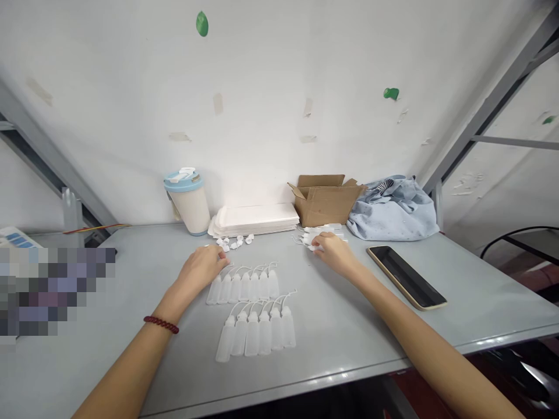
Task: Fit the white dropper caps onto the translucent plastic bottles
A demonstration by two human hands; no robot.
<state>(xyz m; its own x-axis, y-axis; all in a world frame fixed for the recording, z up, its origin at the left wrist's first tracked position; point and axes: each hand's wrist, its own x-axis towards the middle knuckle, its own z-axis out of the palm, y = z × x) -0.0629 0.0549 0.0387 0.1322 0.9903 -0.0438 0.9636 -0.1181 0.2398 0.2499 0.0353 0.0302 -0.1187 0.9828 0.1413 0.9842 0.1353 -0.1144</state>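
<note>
My left hand (204,266) rests on the grey table with its fingers bent together, right beside small white caps (236,242). Whatever its fingertips may hold is hidden. My right hand (332,251) is closed at the fingertips on one of several small translucent plastic bottles (334,227) that lie in front of the cardboard box. Between my forearms, similar bottles lie side by side in two rows: a farther row (242,288) just right of my left hand, and a nearer row (257,333). Thin white strap-like pieces stick up from their necks.
At the back stand a cup with a blue lid (190,203), a stack of white flat packs (257,219), an open cardboard box (329,205) and a light blue cloth bundle (393,212). A phone (406,276) lies right of my right forearm. Metal posts flank the table (332,349).
</note>
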